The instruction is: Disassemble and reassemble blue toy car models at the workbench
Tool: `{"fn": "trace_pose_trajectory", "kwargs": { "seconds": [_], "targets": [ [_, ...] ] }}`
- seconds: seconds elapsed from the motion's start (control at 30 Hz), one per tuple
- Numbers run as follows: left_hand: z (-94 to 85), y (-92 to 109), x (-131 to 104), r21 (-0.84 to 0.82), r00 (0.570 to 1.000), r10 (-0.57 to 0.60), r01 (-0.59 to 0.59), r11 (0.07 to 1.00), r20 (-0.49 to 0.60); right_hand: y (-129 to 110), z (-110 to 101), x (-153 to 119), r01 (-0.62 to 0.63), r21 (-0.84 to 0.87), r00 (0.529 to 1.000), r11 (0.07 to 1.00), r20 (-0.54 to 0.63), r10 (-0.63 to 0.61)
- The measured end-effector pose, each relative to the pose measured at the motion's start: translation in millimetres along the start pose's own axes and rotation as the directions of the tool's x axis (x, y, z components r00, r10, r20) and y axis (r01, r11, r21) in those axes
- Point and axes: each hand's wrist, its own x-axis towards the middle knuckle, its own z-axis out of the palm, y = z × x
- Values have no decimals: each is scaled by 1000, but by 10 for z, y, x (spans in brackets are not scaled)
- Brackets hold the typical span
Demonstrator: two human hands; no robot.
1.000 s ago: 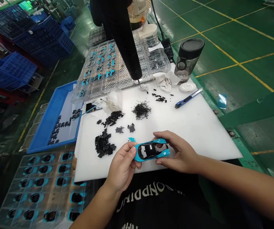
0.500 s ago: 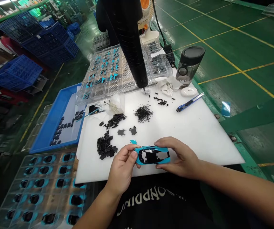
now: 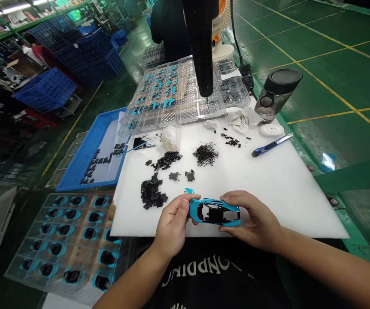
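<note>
Over the near edge of the white board (image 3: 284, 189), a turquoise toy car body (image 3: 215, 213) with black window frames lies level between my two hands. My left hand (image 3: 174, 225) pinches its left end with thumb and fingers. My right hand (image 3: 257, 221) is closed around its right end, fingers along the far side and thumb on the near side. Just behind the car lies a small turquoise part (image 3: 189, 190). Two dark flat parts, one of them a black bracket (image 3: 190, 175), rest farther up the board.
A black electric screwdriver (image 3: 202, 60) hangs over the board. Around lie a heap of tiny black screws (image 3: 205, 153), black plastic parts (image 3: 153, 192), a blue cutter knife (image 3: 270, 146) and a bottle (image 3: 277, 94). Clear trays (image 3: 159, 96) stand behind; a blue tray (image 3: 75, 171) sits left.
My view has turned slightly left, so the board and its things appear farther right. Both hands keep their hold on the toy car body, with little movement over the board.
</note>
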Motion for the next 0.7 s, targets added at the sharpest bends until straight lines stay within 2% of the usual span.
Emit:
{"fn": "trace_pose_trajectory", "kwargs": {
  "seconds": [0.5, 0.7],
  "targets": [
    [-20, 12, -7, 76, 998, 63, -65, 995, 32, -4, 13, 22, -39, 5, 999, 999, -5, 39],
    [0, 69, -3, 230, 998, 56, -52, 972, -13, -9, 25, 10, -5, -27, 1000, 1000, -11, 5]
  ]
}}
